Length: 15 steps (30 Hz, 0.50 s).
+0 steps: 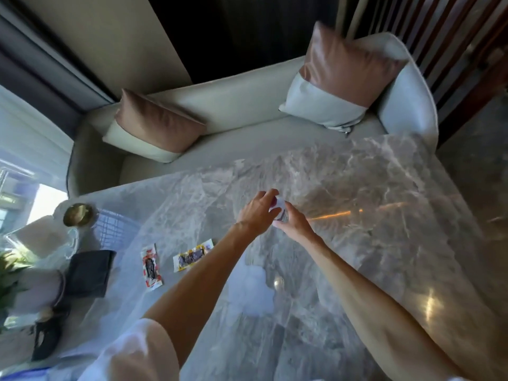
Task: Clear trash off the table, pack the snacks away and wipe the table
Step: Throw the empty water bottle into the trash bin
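Observation:
Both my hands meet over the middle of the grey marble table [371, 188]. My left hand [257, 211] and my right hand [292, 222] both grip a small white and red snack packet [280, 209], which is mostly hidden by my fingers. Two more snack packets lie flat on the table to the left: one with red and white edges [151, 268] and one with yellow edges [192, 255]. A white cloth or tissue [255, 292] lies on the table under my arms.
A dark folded cloth [89, 272] lies at the left, beside a clear basket [118, 229], a brass bowl [78, 214] and a plant [11, 273]. A pale sofa [233, 105] with two cushions stands behind the table.

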{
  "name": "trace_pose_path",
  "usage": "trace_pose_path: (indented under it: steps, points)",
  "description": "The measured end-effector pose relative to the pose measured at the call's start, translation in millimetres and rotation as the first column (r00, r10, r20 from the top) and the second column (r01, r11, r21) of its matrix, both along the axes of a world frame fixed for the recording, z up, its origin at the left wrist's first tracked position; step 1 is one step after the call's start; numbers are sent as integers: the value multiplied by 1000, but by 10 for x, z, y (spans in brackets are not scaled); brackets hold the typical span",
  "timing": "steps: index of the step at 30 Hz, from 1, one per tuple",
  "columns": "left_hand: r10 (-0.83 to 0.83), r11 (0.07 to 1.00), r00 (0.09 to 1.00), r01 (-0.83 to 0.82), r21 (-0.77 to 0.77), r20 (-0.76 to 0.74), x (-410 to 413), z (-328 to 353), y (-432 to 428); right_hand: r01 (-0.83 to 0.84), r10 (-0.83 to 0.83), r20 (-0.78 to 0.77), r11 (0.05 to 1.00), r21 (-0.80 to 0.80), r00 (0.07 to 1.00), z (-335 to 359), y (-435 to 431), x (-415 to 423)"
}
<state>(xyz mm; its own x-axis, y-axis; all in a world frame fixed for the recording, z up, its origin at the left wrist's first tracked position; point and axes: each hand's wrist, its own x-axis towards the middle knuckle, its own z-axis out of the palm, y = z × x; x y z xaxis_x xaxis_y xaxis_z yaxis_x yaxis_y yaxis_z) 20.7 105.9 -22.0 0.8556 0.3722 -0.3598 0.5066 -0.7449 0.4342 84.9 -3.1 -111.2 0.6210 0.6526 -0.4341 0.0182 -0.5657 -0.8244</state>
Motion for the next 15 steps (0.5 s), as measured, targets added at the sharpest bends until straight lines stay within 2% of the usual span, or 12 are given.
trace_pose_path:
  steps: [4, 6, 7, 10, 15]
  points:
    - [124, 991, 984, -116, -66, 125, -86, -45, 62, 16, -18, 34, 999, 47, 999, 0, -122, -43]
    - [309, 936, 933, -264, -233, 182, -278, -10, 121, -15, 7, 78, 995, 101, 997, 64, -209, -77]
    - [426, 866, 886, -340, -366, 185, -427, 20, 158, -50, 37, 111, 992, 113, 993, 107, -251, -96]
    - [691, 566, 716, -446, -694, 103, -1060, 138, 239, -137, 121, 142, 985, 107, 982, 297, -354, -234]
    - [851, 272, 525, -489, -829, -30, -2388, 372, 251, -165, 181, -82, 972, 167, 980, 827, -305, -883]
